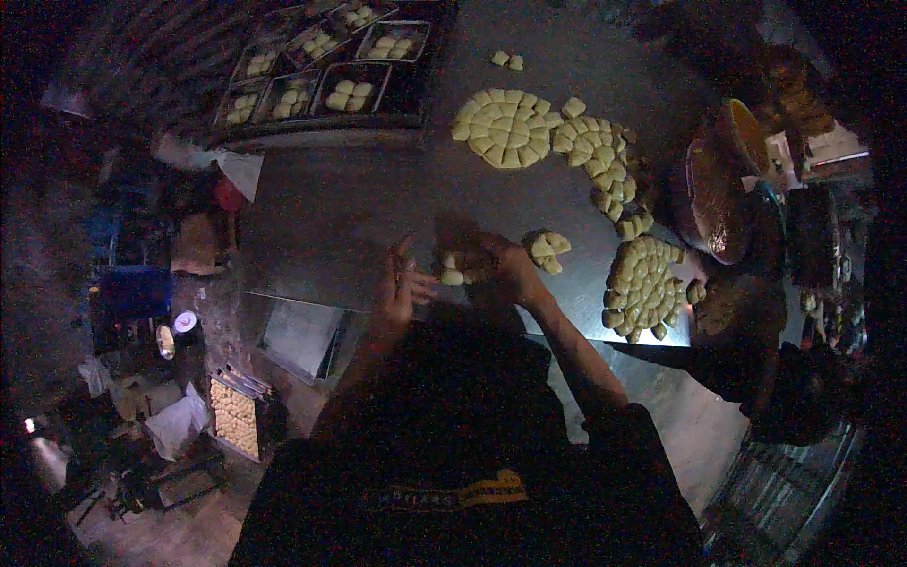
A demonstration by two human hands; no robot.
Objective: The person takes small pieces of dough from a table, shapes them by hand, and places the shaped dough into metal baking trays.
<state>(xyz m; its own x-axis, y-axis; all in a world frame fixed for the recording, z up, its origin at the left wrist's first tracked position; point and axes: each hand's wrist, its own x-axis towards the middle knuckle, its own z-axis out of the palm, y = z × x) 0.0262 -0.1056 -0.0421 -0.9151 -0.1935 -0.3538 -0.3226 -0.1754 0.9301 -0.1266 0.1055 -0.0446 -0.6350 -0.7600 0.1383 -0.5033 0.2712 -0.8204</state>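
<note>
At the near side of the metal worktable (331, 208), my left hand (404, 288) is held with its fingers apart and nothing in it. Just to its right, small pale dough pieces (453, 278) lie against the curled fingers of my right hand (508, 269). Shadow hides part of that grip. Right of this hand is a small cluster of cut dough (548, 251). Farther off sit a round of dough cut into wedges and squares (503, 129) and a trailing line of pieces (595, 151). A larger cut slab (645, 283) is near the right edge.
Several square tins with dough balls (350, 94) stand at the far left. A large bowl (713, 198) is at the right, beside a person's dark shape (746, 312). Flat metal sheets (300, 335) lie below the table's left edge; a tray of dough balls (234, 418) is lower left.
</note>
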